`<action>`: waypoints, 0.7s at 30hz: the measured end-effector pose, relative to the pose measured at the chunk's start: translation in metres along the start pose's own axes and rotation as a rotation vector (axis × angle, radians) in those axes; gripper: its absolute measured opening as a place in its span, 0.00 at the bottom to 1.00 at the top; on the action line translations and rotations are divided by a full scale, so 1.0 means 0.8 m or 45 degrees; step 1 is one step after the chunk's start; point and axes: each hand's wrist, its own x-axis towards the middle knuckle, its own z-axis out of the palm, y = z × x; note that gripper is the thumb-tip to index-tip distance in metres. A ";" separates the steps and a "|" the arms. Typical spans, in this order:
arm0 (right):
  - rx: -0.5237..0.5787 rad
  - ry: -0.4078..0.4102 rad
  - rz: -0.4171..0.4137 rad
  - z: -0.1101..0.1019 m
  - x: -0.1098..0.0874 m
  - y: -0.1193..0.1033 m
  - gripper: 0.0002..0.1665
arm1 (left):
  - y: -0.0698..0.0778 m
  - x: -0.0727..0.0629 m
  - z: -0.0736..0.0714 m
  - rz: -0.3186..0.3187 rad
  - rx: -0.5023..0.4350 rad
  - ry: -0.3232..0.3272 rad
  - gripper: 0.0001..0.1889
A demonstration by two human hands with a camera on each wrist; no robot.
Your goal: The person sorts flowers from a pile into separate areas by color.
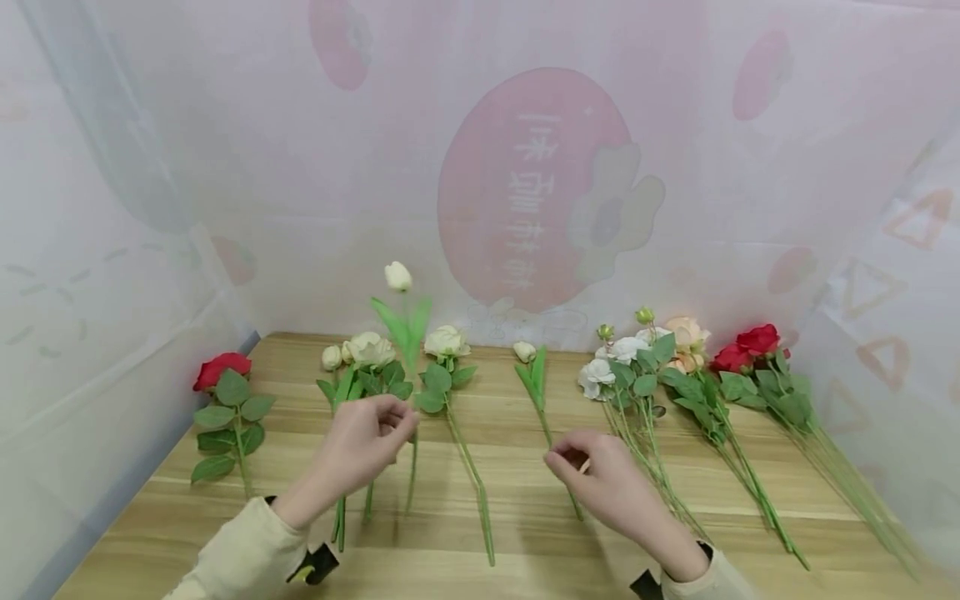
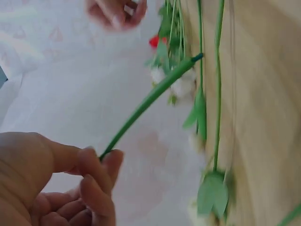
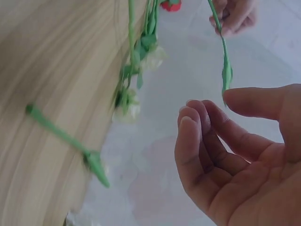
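Note:
My left hand (image 1: 367,433) pinches the stem of a white tulip (image 1: 398,277) between thumb and fingertips. The tulip stands upright above the table, bloom on top, with two green leaves below it. In the left wrist view, the lower end of its green stem (image 2: 146,106) sticks out past the fingers. My right hand (image 1: 603,479) hovers at the right with thumb and fingers apart, nothing between them. Beneath it lies another white tulip (image 1: 524,352), its stem passing just left of the fingers. A cream rose (image 1: 447,342) lies between the hands.
On the wooden table (image 1: 420,575), a red rose (image 1: 225,367) lies far left, and cream flowers (image 1: 371,350) lie behind my left hand. To the right are white flowers (image 1: 597,377), peach flowers (image 1: 686,333) and red roses (image 1: 757,340). A printed cloth (image 1: 300,208) encloses the back and sides.

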 end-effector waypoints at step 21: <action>0.351 -0.115 -0.218 0.061 -0.007 -0.066 0.10 | 0.042 -0.041 0.054 0.113 -0.614 -0.066 0.10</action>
